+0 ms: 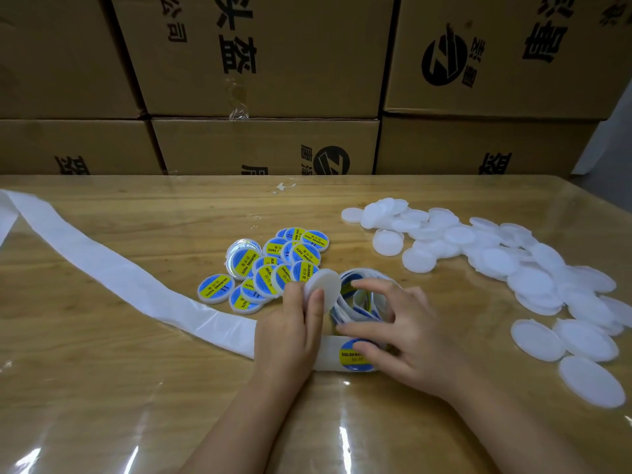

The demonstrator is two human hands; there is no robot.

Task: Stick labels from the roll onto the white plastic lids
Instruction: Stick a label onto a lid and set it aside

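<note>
My left hand [290,331] holds a blank white lid [325,285] upright between thumb and fingers, just left of the label roll [359,302]. My right hand [393,331] lies over the roll with its fingers spread and curved, touching the strip. A blue and yellow label [352,354] shows on the backing below my right fingers. Several labelled lids [270,265] lie in a heap behind my left hand. A wide spread of blank white lids [513,268] covers the table's right side.
The used white backing strip [119,275] trails from the roll leftwards across the wooden table [136,388] to its far left edge. Stacked cardboard boxes [266,97] wall off the back. A small scrap of paper [284,187] lies near the far edge.
</note>
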